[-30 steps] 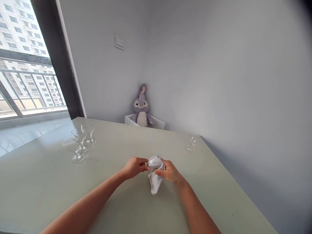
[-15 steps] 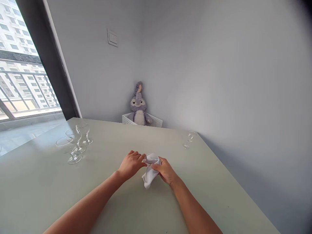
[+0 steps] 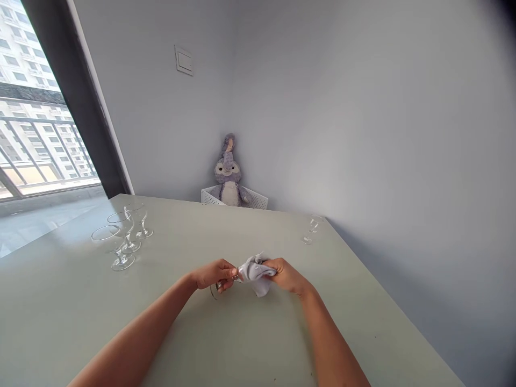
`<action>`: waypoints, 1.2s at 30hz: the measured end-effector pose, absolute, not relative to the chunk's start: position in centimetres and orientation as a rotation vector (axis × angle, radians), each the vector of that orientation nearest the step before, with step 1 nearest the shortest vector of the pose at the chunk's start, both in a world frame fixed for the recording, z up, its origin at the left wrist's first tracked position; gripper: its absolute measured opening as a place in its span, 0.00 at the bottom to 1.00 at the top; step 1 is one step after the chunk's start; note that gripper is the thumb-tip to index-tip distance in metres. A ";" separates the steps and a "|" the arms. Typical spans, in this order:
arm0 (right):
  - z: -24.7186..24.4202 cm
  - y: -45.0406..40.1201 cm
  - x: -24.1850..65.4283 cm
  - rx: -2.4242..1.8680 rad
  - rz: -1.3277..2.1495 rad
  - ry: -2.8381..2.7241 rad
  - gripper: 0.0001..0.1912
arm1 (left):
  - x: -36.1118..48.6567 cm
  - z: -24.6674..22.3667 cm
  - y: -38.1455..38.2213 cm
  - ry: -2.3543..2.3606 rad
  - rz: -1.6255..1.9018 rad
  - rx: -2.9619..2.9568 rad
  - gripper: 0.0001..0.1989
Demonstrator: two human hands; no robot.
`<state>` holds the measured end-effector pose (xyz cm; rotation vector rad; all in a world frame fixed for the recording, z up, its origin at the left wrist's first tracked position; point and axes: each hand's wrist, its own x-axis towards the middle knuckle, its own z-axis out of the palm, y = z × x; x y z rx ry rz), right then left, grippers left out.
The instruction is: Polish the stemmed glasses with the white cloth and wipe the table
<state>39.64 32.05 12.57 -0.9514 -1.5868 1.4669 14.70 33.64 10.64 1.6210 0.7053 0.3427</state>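
Above the middle of the table, my left hand (image 3: 220,275) pinches the stem of a glass (image 3: 236,277) that lies sideways, its round foot showing below the fingers. A pale grey-white cloth (image 3: 255,271) covers the bowl end of that glass. My right hand (image 3: 284,273) grips the bunched cloth from the right, with part of it hanging beneath. Most of the bowl is hidden by the cloth.
Three stemmed glasses stand at the left of the table (image 3: 181,226), the nearest glass (image 3: 122,261) in front. A smaller glass (image 3: 308,239) stands at the right rear. Behind the table's far edge, a plush toy (image 3: 229,188) sits in a white basket (image 3: 261,202).
My left hand has turned and dropped slightly, and the glass foot now shows under it. My right hand has moved a little right, and the cloth is more bunched around the bowl.
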 end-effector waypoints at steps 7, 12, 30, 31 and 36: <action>11.4 33.3 40.5 -1.171 0.484 -1.516 0.16 | 13.6 9.7 35.2 1.186 0.634 1.640 0.24; 10.8 31.2 35.1 -0.872 0.210 -2.266 0.23 | 14.4 8.9 34.9 1.425 0.593 2.016 0.13; 9.0 32.9 33.5 -0.860 1.487 -0.649 0.17 | 18.4 8.8 32.2 1.501 0.891 2.304 0.13; 9.0 32.4 32.9 -0.810 1.525 -0.655 0.17 | 18.5 8.7 32.2 1.542 0.943 2.266 0.12; 9.6 29.9 30.6 -0.708 1.505 -0.897 0.16 | 19.4 8.1 31.7 1.557 1.206 2.221 0.14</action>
